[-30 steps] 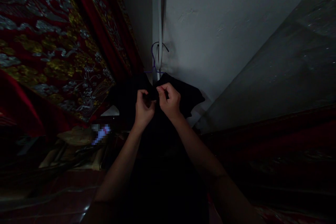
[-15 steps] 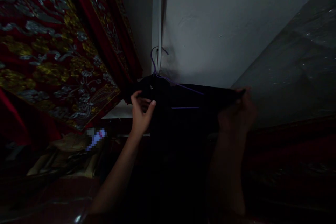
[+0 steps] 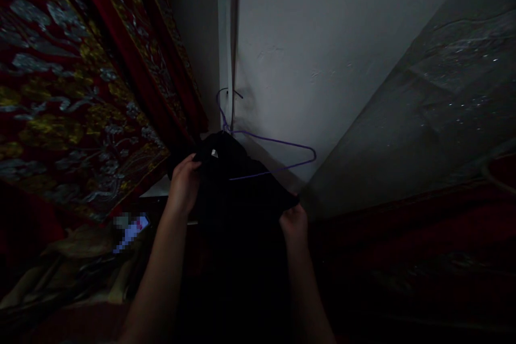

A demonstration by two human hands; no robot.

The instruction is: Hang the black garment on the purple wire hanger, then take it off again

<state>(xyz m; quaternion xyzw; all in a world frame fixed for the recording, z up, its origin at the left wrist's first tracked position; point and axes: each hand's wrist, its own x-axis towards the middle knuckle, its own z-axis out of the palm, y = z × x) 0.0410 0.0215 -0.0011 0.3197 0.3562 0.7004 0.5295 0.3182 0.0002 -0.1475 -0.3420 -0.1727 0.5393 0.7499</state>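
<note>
A thin purple clothes hanger (image 3: 284, 142) hangs by its hook beside a pale vertical strip on the wall. Its right arm is bare, sticking out past a black garment (image 3: 237, 193). The garment still covers the hanger's left side, and a small white label (image 3: 214, 153) shows near its neck. My left hand (image 3: 186, 183) is closed on the cloth left of the label. On the other side, my right hand (image 3: 295, 217) pinches the garment's right edge below the bare hanger arm. The garment's lower part is lost in darkness.
Red cloth with gold and silver embroidery (image 3: 80, 80) slopes along the left. Shiny clear plastic sheeting (image 3: 451, 102) covers the right wall. At the lower left, a blurred-out bright item (image 3: 131, 234) lies near a tan bag-like thing (image 3: 80, 247). The room is very dim.
The garment's right side has come off the hanger's right arm, which is now bare. My right hand moved down and left with the cloth; my left hand went from open to gripping the garment.
</note>
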